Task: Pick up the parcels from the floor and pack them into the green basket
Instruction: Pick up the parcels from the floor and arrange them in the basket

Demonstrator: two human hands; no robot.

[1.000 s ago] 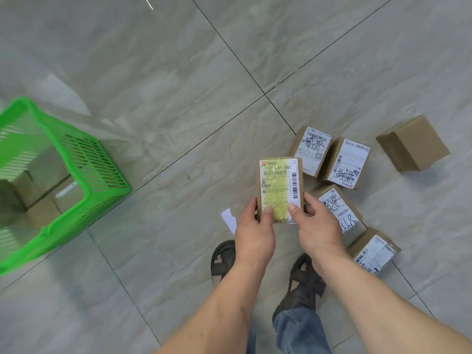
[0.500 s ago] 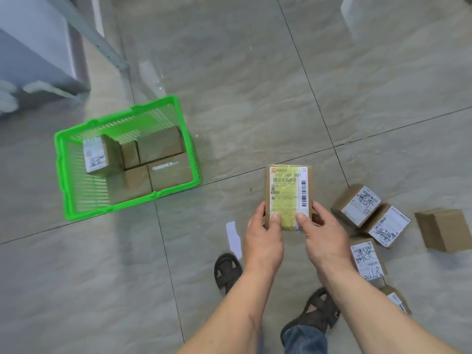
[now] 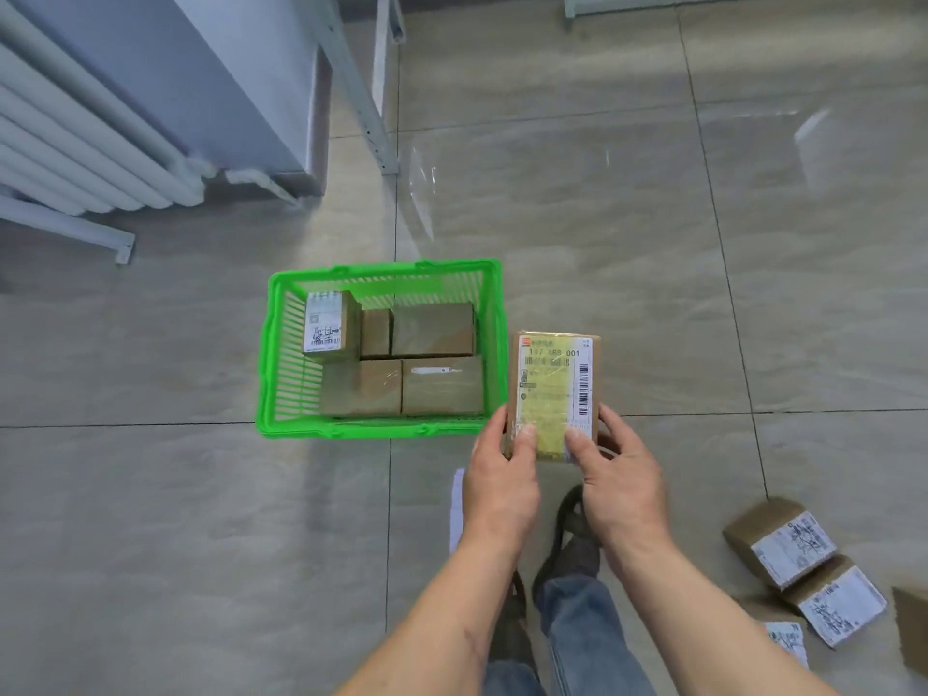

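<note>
I hold a flat brown parcel [image 3: 552, 389] with a yellow and white label in both hands, just right of the green basket [image 3: 265, 364]. My left hand [image 3: 502, 479] grips its lower left edge and my right hand [image 3: 620, 482] grips its lower right edge, thumbs on the label. The basket stands on the floor with several brown parcels [image 3: 432, 329] packed inside, one of them upright with a white label [image 3: 326, 326]. More labelled parcels [image 3: 781, 542] lie on the floor at the lower right.
A white radiator [image 3: 75, 143] and a grey cabinet [image 3: 236, 77] stand at the upper left, with a metal frame leg [image 3: 376, 123] behind the basket. A white paper scrap [image 3: 457, 504] lies by my sandalled feet [image 3: 577, 540]. Open tiled floor spreads left and right.
The view has swung toward the basket, which now sits central and close. The parcel in my hands has come up beside the basket's right rim. The floor parcels slid to the lower right.
</note>
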